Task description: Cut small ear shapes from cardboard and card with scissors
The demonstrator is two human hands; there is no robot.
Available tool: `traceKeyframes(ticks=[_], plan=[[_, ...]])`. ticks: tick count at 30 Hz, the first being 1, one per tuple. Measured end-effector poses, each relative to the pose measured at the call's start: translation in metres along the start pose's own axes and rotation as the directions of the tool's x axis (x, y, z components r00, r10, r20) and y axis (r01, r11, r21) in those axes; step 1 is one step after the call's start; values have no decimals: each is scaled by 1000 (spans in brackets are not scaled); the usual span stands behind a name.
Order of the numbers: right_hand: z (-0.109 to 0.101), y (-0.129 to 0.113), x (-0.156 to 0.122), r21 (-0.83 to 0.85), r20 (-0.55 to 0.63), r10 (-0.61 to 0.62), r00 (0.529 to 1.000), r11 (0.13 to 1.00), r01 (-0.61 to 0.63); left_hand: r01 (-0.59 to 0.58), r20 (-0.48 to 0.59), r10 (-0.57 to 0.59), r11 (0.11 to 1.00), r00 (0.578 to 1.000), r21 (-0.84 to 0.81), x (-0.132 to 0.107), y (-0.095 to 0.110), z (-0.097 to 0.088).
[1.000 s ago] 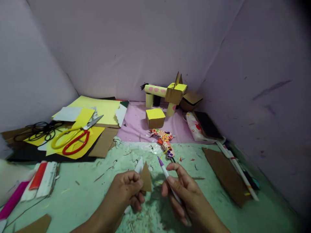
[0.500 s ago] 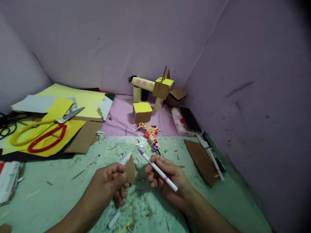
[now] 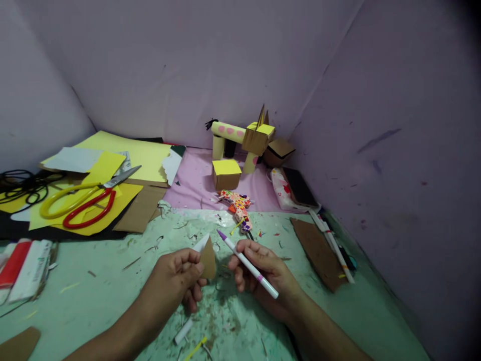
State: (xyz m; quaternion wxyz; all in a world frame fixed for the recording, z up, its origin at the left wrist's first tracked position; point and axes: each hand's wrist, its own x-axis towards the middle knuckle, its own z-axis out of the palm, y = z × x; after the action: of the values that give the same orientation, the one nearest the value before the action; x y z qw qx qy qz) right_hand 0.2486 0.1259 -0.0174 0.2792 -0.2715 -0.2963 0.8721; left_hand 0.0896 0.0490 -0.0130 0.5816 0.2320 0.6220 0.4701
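Observation:
Pinched in my left hand [image 3: 184, 278] is a small pointed piece of cardboard [image 3: 209, 260], with a white pointed edge showing beside its brown face. My right hand [image 3: 259, 265] grips a white marker [image 3: 250, 265] with a purple tip, held slantwise with the tip up and to the left. The marker tip is close to the cardboard's point but apart from it. Below the hands a short white cylinder [image 3: 183, 332] lies on the green tabletop, near a yellow strip [image 3: 195, 348]. Beyond the hands is a flower-patterned glue gun [image 3: 239, 206].
A cardboard and paper animal figure [image 3: 229, 131] stands at the back behind a yellow-topped box [image 3: 226, 175]. Scissors [image 3: 90, 198] lie on paper sheets at left. A phone [image 3: 299, 186] and a brown cardboard strip [image 3: 319, 253] are at right. Purple walls [image 3: 406, 150] enclose the table.
The view has turned slightly left, so everything sits a little further right and more of the left side shows. Both hands keep the same holds.

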Motion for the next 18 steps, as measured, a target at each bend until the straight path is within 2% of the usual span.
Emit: traceKeyframes(ticks=[4,7,9,11,14,17,18], plan=[[1,-2,-4,-25,18,-40,999,999,40,-10,-3,10,1000,1000,14,0,1,2],[0,-3,-8,-47,23,-160,987,986,161,-22,3,22,999,1000,37,0,0,3],[-2,-1,-10,-133,6,-273,962,953,271,-7,9,7,999,1000,48,1,-2,3],[-3,4,-11,-266,-19,-348,937,906,330,5,16,-6,997,1000,72,2,-4,4],[-3,11,-11,-424,-88,-432,898,832,358,12,15,-14,991,1000,130,1,-4,4],[0,15,-8,-478,-157,-525,836,781,401,36,7,-38,985,999,167,-1,-1,6],[2,16,-7,-494,-166,-535,829,772,399,36,8,-38,985,999,170,-2,-1,6]])
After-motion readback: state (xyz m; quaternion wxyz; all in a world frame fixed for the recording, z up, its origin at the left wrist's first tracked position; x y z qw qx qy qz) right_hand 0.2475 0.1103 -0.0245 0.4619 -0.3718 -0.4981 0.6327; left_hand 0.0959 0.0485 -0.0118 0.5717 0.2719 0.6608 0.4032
